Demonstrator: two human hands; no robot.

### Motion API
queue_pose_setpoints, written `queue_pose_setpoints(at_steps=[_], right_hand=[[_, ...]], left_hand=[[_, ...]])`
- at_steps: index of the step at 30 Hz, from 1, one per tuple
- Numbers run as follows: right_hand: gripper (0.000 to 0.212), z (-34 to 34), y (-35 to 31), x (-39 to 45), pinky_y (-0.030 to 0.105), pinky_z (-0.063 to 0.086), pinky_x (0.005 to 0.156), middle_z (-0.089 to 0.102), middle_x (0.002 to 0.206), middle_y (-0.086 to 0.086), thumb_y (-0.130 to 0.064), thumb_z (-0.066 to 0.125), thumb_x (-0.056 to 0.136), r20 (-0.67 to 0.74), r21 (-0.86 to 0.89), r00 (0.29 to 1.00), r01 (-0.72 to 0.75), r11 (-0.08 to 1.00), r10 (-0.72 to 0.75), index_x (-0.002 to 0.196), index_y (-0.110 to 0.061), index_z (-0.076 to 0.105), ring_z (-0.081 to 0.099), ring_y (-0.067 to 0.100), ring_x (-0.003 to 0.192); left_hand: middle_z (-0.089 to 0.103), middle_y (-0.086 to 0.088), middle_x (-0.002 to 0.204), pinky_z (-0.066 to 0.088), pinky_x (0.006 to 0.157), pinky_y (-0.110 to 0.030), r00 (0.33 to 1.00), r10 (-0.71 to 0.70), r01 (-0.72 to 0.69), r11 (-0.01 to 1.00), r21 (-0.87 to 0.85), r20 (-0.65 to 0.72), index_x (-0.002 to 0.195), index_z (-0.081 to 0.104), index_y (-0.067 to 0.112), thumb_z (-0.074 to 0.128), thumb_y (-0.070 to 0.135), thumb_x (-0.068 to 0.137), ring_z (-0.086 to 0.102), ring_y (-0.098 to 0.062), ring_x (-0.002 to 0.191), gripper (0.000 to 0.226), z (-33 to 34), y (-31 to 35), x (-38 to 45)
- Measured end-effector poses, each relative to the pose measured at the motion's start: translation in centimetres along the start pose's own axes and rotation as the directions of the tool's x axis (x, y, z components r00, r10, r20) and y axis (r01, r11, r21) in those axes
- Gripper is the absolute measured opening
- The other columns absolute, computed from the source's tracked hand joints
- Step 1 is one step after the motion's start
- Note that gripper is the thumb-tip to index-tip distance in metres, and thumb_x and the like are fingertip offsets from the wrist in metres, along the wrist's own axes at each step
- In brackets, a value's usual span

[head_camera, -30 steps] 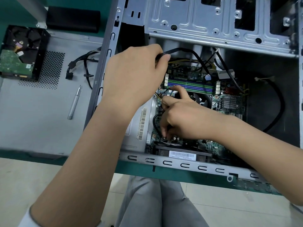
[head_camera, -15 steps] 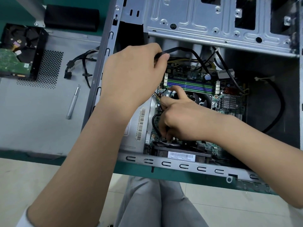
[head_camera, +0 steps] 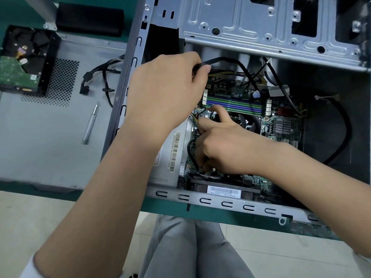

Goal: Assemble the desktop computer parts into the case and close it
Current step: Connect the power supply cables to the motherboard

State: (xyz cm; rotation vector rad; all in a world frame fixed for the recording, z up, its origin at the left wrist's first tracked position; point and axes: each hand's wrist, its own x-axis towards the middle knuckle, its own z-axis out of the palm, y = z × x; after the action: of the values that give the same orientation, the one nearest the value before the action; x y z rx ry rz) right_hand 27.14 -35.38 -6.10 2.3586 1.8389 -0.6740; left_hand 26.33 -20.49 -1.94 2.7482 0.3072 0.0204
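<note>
Clearly the step in hand is cabling inside the open case (head_camera: 224, 203), which lies on its side on the green worktop (head_camera: 166, 209). The left hand (head_camera: 162, 93) pinches a flat black cable (head_camera: 226, 62) and lifts it above the motherboard (head_camera: 281, 125). The right hand (head_camera: 226, 145) reaches down onto the board, fingers curled around something small at its near edge; what it grips is hidden. Next, probably, a connector must be seated squarely. The hard drive (head_camera: 22, 63) and screwdriver (head_camera: 90, 123) lie well to the left, outside the case.

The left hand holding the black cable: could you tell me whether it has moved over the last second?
No. The left hand still pinches the black cable at the same spot beside the memory slots.
</note>
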Motion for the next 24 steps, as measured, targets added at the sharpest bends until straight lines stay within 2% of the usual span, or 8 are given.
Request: queue_pose_setpoints(at_steps=[7,14,20,24], right_hand=[[0.016,-0.05,-0.12,-0.01,0.050,-0.003,0.111,0.057,0.078,-0.008,-0.021,0.062,0.082,0.021,0.015,1.000,0.002,1.000,-0.003,0.092,-0.031,0.070,0.009,0.006,0.085],[0.012,0.21,-0.22,0.07,0.052,-0.004,0.111,0.058,0.078,-0.010,-0.025,0.060,0.084,0.022,-0.017,1.000,-0.005,1.000,0.006,0.091,-0.030,0.069,0.009,0.008,0.086],[0.008,0.54,-0.45,0.05,0.059,0.001,0.112,0.053,0.078,-0.011,-0.021,0.057,0.086,0.016,-0.131,1.000,-0.019,0.991,0.022,0.089,-0.026,0.062,0.029,0.017,0.102],[0.008,0.29,-0.38,0.34,0.056,-0.002,0.113,0.057,0.080,-0.010,-0.025,0.058,0.087,0.055,-0.083,0.998,-0.032,0.996,0.036,0.090,-0.027,0.065,0.028,0.016,0.104]], left_hand=[[0.068,0.008,0.081,0.041,0.063,-0.031,1.000,0.003,-0.003,1.000,-0.002,0.005,0.099,0.062,0.028,0.035,0.047,0.098,0.060,-0.016,0.080,0.033,-0.04,0.06,-0.03],[0.068,0.008,0.081,0.042,0.064,-0.032,1.000,-0.004,0.004,1.000,0.001,0.012,0.099,0.062,0.028,0.035,0.047,0.098,0.060,-0.016,0.079,0.034,-0.14,0.10,-0.03],[0.067,0.007,0.080,0.040,0.062,-0.031,1.000,-0.001,0.001,1.000,0.003,0.001,0.098,0.062,0.028,0.035,0.047,0.098,0.060,-0.017,0.078,0.033,-0.04,-0.01,0.03],[0.066,0.005,0.078,0.033,0.059,-0.030,1.000,0.009,-0.009,1.000,0.019,-0.012,0.097,0.062,0.028,0.035,0.047,0.098,0.059,-0.019,0.076,0.033,-0.02,0.00,-0.09]])
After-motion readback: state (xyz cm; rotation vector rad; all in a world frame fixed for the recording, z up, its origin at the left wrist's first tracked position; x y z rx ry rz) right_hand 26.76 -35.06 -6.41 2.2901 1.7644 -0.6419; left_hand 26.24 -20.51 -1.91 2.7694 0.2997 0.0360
